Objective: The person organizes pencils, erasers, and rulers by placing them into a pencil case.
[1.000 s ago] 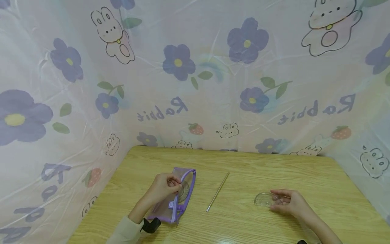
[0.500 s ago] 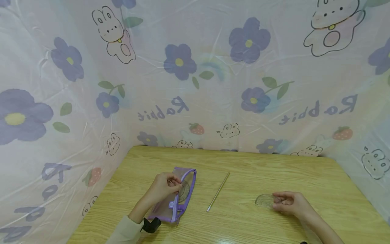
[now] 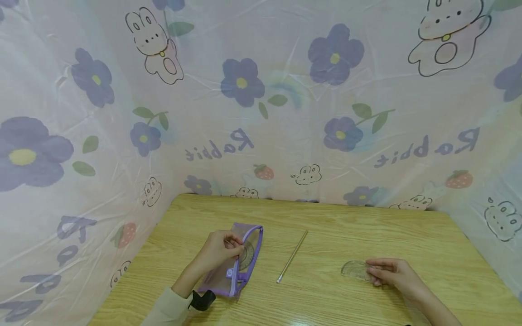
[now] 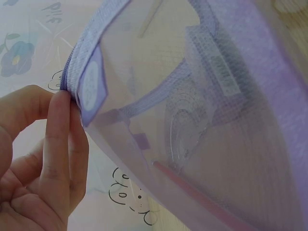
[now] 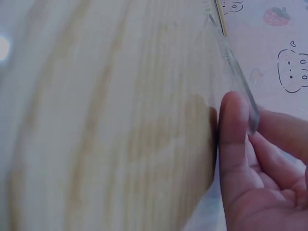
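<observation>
My left hand (image 3: 220, 249) pinches the zipper edge of a see-through mesh pencil case (image 3: 218, 283) with purple trim, its mouth gaping to the right. Through the mesh, the left wrist view shows a clear curved plastic piece (image 4: 180, 134), a pinkish-red stick (image 4: 192, 187) and a white barcode label (image 4: 221, 72). Over on the right, my right hand (image 3: 393, 274) grips the right end of a clear half-round protractor (image 3: 354, 270) between thumb and fingers. The right wrist view has this protractor (image 5: 240, 79) edge-on, close over the wooden surface.
A gold-coloured pencil (image 3: 292, 256) lies slantwise on the wooden table (image 3: 318, 235), between the case and the protractor. Behind the table and at both sides hangs a patterned curtain (image 3: 281, 149) with rabbits and purple flowers.
My right hand has slid a little to the right, its fingers closing together at the protractor's right end. The left hand and the pencil case hold still.
</observation>
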{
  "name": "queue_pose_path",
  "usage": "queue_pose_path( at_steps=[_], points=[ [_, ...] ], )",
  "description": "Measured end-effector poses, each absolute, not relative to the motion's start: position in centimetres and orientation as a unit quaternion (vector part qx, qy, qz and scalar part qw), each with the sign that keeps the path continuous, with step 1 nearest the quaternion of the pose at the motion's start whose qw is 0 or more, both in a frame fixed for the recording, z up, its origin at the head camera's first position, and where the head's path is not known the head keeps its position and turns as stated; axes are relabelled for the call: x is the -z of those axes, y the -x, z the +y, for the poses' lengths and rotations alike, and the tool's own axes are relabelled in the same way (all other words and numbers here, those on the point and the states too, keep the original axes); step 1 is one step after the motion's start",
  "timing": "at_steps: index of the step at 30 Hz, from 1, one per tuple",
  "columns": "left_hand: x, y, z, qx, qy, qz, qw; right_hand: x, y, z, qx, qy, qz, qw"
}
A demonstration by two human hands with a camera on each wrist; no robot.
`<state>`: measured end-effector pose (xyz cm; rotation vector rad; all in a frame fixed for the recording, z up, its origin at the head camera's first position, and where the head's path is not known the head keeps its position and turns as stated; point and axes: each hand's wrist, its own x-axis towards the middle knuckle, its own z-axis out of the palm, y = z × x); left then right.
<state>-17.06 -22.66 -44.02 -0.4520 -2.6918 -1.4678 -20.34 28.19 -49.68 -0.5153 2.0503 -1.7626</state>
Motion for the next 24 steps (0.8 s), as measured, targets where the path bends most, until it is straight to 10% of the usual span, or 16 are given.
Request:
queue_pose_path(
  at_steps=[24],
  points=[
    [44.2,17.2,-22.4,0.481,0.145,-0.864,0.018,50.1,20.4,29.5,0.744,0.226,0.551,0.302]
  ],
)
